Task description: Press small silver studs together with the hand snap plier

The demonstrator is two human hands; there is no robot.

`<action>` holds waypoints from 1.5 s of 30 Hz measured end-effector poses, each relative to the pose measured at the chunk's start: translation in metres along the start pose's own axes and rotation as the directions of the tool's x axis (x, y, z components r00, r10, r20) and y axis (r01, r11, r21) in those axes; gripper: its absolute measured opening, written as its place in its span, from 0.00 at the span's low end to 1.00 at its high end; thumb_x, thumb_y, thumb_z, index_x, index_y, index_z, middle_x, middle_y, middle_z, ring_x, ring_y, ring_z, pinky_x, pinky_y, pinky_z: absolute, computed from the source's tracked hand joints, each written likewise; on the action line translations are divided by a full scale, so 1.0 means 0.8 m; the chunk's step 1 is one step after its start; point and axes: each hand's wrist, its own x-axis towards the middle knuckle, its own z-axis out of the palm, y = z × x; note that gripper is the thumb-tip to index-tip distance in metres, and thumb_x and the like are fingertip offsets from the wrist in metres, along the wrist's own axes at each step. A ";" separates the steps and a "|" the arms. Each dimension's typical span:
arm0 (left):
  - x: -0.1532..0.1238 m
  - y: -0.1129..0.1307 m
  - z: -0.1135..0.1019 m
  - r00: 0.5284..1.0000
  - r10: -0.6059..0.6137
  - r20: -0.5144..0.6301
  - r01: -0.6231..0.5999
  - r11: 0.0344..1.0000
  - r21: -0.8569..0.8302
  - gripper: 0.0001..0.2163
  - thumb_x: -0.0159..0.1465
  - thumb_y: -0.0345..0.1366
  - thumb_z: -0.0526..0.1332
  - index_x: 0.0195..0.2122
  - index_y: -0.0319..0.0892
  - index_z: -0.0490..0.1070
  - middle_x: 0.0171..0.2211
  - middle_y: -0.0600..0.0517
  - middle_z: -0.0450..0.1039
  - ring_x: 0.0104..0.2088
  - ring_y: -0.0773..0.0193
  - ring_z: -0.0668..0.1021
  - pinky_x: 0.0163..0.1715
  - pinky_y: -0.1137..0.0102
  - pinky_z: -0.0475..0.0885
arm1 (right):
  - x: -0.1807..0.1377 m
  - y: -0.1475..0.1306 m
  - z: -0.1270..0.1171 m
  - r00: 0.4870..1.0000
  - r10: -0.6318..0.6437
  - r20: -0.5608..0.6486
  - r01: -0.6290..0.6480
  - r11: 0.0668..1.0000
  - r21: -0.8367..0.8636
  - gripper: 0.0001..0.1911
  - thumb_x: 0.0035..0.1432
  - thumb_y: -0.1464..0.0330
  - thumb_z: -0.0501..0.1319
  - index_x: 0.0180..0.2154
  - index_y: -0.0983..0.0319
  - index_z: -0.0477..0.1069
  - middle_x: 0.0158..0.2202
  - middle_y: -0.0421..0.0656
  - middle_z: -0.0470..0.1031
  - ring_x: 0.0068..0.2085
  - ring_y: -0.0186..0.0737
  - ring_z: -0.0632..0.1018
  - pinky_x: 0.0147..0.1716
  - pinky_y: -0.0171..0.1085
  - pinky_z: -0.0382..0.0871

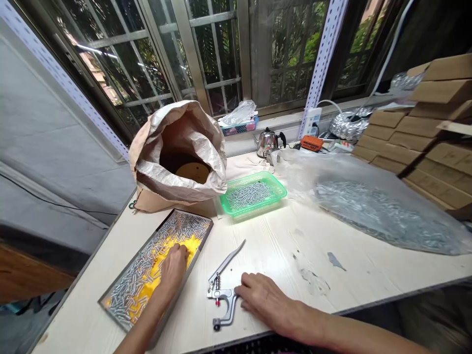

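Note:
My left hand (174, 268) reaches into a shallow metal tray (206, 231), its fingers curled together over a yellow patch. What it pinches is hidden. Small silver metal pins (127, 287) lie in heaps around the yellow area. Snap fastener pliers (230, 309) lie on the table, their long grey handle (228, 258) pointing away from me. My right hand (267, 302) rests beside them, fingers bent and fingertips closed on the edge of the frame. A spring and a small red part show near the pliers' jaw.
Behind the tray stands an open paper sack (177, 182). A green plastic basket (254, 209) holds more silver pins. To the right lies a clear plastic bag (383, 216) of metal pieces. Stacked cardboard boxes (398, 140), a kettle (267, 142) and an orange box (311, 143) sit farther back.

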 end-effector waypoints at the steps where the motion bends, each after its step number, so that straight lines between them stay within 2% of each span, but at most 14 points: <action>1: 0.001 -0.001 0.000 0.999 0.035 -0.005 -0.035 0.999 0.014 0.13 0.66 0.32 0.48 0.35 0.40 0.72 0.41 0.44 0.73 0.45 0.54 0.75 0.39 0.68 0.65 | 0.002 0.002 0.006 1.000 0.008 -0.007 -0.008 1.000 -0.011 0.07 0.63 0.73 0.54 0.41 0.60 0.68 0.44 0.44 0.69 0.44 0.43 0.71 0.44 0.41 0.64; 3: 0.002 0.000 -0.004 0.998 0.068 -0.017 -0.068 0.998 -0.014 0.13 0.66 0.31 0.48 0.33 0.40 0.73 0.40 0.44 0.74 0.44 0.55 0.75 0.41 0.68 0.65 | 0.005 0.007 0.018 1.000 0.014 -0.020 -0.015 0.999 -0.030 0.09 0.61 0.75 0.54 0.42 0.60 0.67 0.44 0.45 0.69 0.43 0.44 0.70 0.44 0.42 0.64; 6: -0.012 0.009 -0.022 0.998 0.051 -0.028 -0.056 0.966 -0.252 0.12 0.64 0.34 0.51 0.32 0.42 0.74 0.37 0.47 0.76 0.41 0.57 0.77 0.41 0.68 0.67 | 0.006 0.013 0.027 0.999 -0.010 -0.047 0.009 1.000 -0.016 0.11 0.58 0.77 0.55 0.43 0.60 0.66 0.47 0.46 0.68 0.45 0.44 0.69 0.45 0.42 0.63; 8: -0.036 0.019 -0.034 0.998 0.041 0.036 -0.019 0.877 -0.480 0.11 0.62 0.38 0.55 0.34 0.42 0.76 0.32 0.49 0.77 0.36 0.58 0.78 0.37 0.69 0.69 | 0.004 0.015 0.028 0.997 -0.023 -0.076 0.023 1.000 0.000 0.12 0.58 0.77 0.55 0.44 0.60 0.66 0.48 0.47 0.68 0.46 0.44 0.69 0.46 0.41 0.62; 10: -0.065 0.032 -0.039 0.984 0.027 0.179 0.097 0.752 -0.651 0.13 0.59 0.43 0.57 0.34 0.41 0.77 0.24 0.51 0.75 0.26 0.61 0.75 0.28 0.70 0.68 | 0.005 0.016 0.028 0.997 -0.010 -0.072 0.009 1.000 -0.017 0.11 0.60 0.78 0.54 0.43 0.62 0.66 0.47 0.49 0.69 0.45 0.44 0.69 0.45 0.41 0.62; 14: -0.116 0.053 -0.022 0.936 0.001 0.352 0.287 0.576 -0.766 0.16 0.53 0.48 0.63 0.30 0.38 0.78 0.18 0.55 0.68 0.18 0.69 0.66 0.19 0.73 0.60 | 0.015 0.019 0.039 0.999 0.019 -0.046 -0.026 0.988 -0.155 0.11 0.63 0.79 0.50 0.38 0.63 0.68 0.40 0.47 0.70 0.38 0.42 0.70 0.38 0.40 0.62; 19: -0.141 0.061 0.010 0.904 -0.042 0.425 0.393 0.474 -0.788 0.17 0.49 0.49 0.66 0.26 0.37 0.77 0.15 0.59 0.62 0.17 0.72 0.60 0.19 0.74 0.54 | 0.014 0.017 0.044 0.994 -0.020 -0.107 -0.006 0.973 -0.232 0.10 0.61 0.80 0.52 0.34 0.62 0.68 0.36 0.45 0.70 0.34 0.40 0.69 0.34 0.38 0.61; 23: -0.142 0.062 0.020 0.906 -0.046 0.422 0.390 0.481 -0.785 0.15 0.50 0.47 0.66 0.25 0.38 0.77 0.14 0.58 0.63 0.18 0.70 0.64 0.21 0.74 0.56 | 0.008 0.009 0.032 0.995 -0.031 -0.099 0.010 0.979 -0.204 0.11 0.61 0.81 0.51 0.36 0.62 0.67 0.38 0.46 0.70 0.36 0.40 0.70 0.36 0.38 0.61; 32: -0.142 0.057 0.025 0.911 -0.060 0.409 0.350 0.636 -0.687 0.14 0.52 0.46 0.65 0.26 0.37 0.78 0.19 0.54 0.71 0.23 0.68 0.68 0.23 0.74 0.58 | 0.015 0.012 0.041 0.989 -0.040 -0.145 -0.004 0.956 -0.294 0.12 0.61 0.81 0.50 0.34 0.63 0.68 0.34 0.46 0.71 0.33 0.40 0.69 0.32 0.38 0.58; 35: -0.140 0.056 0.022 0.890 -0.034 0.455 0.361 0.662 -0.657 0.16 0.53 0.47 0.64 0.25 0.37 0.77 0.16 0.57 0.65 0.20 0.70 0.63 0.22 0.74 0.54 | 0.014 0.011 0.042 0.987 -0.045 -0.155 -0.003 0.954 -0.299 0.12 0.61 0.81 0.50 0.33 0.63 0.68 0.34 0.46 0.71 0.33 0.40 0.68 0.32 0.39 0.59; 38: -0.137 0.057 0.017 0.849 -0.007 0.528 0.400 0.661 -0.635 0.17 0.52 0.49 0.63 0.25 0.37 0.76 0.13 0.60 0.57 0.18 0.72 0.57 0.20 0.73 0.49 | 0.012 0.010 0.034 0.989 -0.048 -0.141 0.011 0.967 -0.256 0.12 0.61 0.80 0.50 0.34 0.62 0.68 0.35 0.46 0.71 0.33 0.40 0.69 0.33 0.38 0.61; 41: -0.136 0.057 0.015 0.826 0.031 0.563 0.412 0.648 -0.641 0.19 0.51 0.52 0.63 0.24 0.37 0.74 0.13 0.61 0.55 0.17 0.72 0.55 0.20 0.72 0.47 | 0.016 0.019 0.017 0.992 -0.059 -0.112 0.036 0.979 -0.200 0.05 0.62 0.72 0.57 0.40 0.62 0.70 0.45 0.50 0.72 0.41 0.43 0.72 0.38 0.40 0.66; 43: -0.137 0.057 0.016 0.827 0.043 0.560 0.410 0.637 -0.653 0.20 0.50 0.54 0.63 0.22 0.38 0.73 0.13 0.60 0.55 0.17 0.72 0.56 0.20 0.72 0.47 | 0.024 0.033 0.005 0.990 -0.073 -0.121 0.045 0.975 -0.218 0.22 0.57 0.63 0.65 0.51 0.63 0.67 0.57 0.55 0.66 0.52 0.53 0.69 0.47 0.48 0.66; 45: -0.139 0.057 0.020 0.829 0.033 0.559 0.424 0.615 -0.665 0.21 0.49 0.55 0.63 0.23 0.38 0.73 0.14 0.60 0.57 0.17 0.72 0.57 0.19 0.73 0.48 | 0.036 0.051 -0.003 0.992 -0.088 -0.088 0.062 0.963 -0.262 0.41 0.49 0.56 0.70 0.59 0.65 0.60 0.64 0.59 0.57 0.62 0.63 0.60 0.55 0.57 0.59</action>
